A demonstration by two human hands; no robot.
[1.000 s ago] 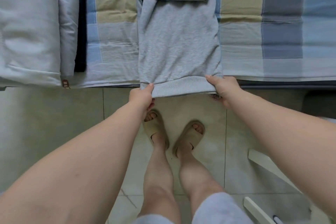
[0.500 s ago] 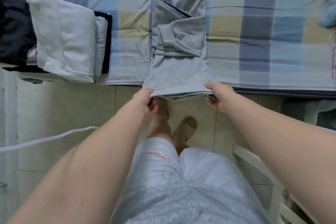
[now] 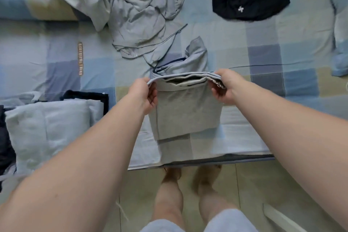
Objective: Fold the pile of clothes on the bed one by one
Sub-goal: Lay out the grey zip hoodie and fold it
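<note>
The left hand (image 3: 144, 93) and the right hand (image 3: 225, 85) each pinch one end of the gray top (image 3: 186, 113), fingers closed tight on the folded edge. They hold it up above the bed (image 3: 263, 58), close to the near edge, so the lower half hangs down flat and the fold stays straight. A hand at each end keeps the cloth stretched, so it does not sag or bunch in the middle. The far part of the top rests on the bed just behind the hands, a bit crumpled. I think the fold is about halfway done, and the next move is to lay the held edge down over the far part so the top becomes a neat small square. If one hand lets go too soon, the layers could slip apart. At the near left corner of the bed sits a stack of folded clothes (image 3: 49, 124), kept to the side so it is out of the way. Toward the far edge lie a messy pale gray pile (image 3: 128, 7) and a dark shirt (image 3: 250, 0), not folded yet, so a good deal of the job is left
</note>
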